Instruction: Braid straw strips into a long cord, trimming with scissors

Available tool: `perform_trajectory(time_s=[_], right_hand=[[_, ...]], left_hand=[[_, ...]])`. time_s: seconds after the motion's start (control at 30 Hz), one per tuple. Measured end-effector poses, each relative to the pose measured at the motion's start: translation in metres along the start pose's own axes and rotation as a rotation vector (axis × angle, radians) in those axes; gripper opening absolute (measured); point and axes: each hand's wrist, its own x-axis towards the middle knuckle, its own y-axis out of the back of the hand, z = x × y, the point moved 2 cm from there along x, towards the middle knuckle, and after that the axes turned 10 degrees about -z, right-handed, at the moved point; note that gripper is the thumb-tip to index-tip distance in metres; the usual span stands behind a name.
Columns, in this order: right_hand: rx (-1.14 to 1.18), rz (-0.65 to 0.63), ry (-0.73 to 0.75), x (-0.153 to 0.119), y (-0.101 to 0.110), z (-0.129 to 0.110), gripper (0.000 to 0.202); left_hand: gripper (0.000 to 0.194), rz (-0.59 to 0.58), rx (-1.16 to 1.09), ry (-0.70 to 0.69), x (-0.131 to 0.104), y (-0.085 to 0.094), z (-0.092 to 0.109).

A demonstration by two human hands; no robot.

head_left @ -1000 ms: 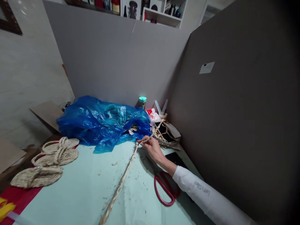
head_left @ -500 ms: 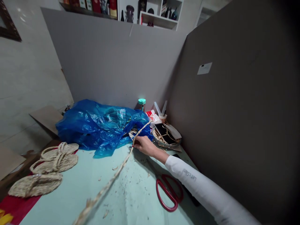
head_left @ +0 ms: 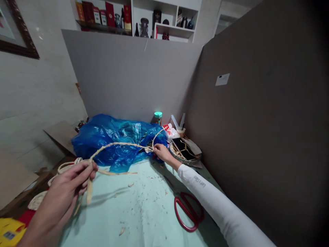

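L hand (head_left: 68,187) pinching, R hand (head_left: 161,153) pinching too: thin tan twisted-straw cord (head_left: 120,143) arcs betw. 'em, looks mostly twisted; loose flat pale-straw ends (head_left: 89,192) not yet.

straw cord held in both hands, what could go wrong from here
The loose strands below the left hand might unravel if its pinch slips. The straw cord might snag on the crumpled blue bag behind it. The red-handled scissors lie close to the right sleeve, so that arm could knock them.
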Motion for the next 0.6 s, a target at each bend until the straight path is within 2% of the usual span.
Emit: perform_trajectory(time_s=[0.07, 0.13, 0.23, 0.33, 0.47, 0.6], right_hand=[[0.083, -0.04, -0.007, 0.002, -0.002, 0.004, 0.035], [0.155, -0.061, -0.001, 0.002, -0.003, 0.007, 0.034], [0.233, -0.041, 0.029, 0.001, -0.003, 0.007, 0.022], [0.279, 0.001, 0.085, -0.003, -0.002, 0.005, 0.005], [0.315, 0.022, 0.145, -0.01, -0.002, 0.001, 0.002], [0.296, 0.017, 0.168, -0.014, -0.003, 0.001, 0.006]], left_hand=[[0.036, -0.023, -0.064, -0.008, 0.017, -0.012, 0.011], [0.038, -0.035, -0.063, -0.025, 0.035, -0.022, 0.013], [0.038, -0.111, 0.024, -0.051, 0.059, -0.042, 0.003], [0.033, -0.22, 0.088, -0.04, 0.077, -0.068, -0.009], [0.023, -0.332, 0.092, -0.039, 0.092, -0.108, -0.019], [0.025, -0.333, 0.044, -0.035, 0.111, -0.142, -0.035]])
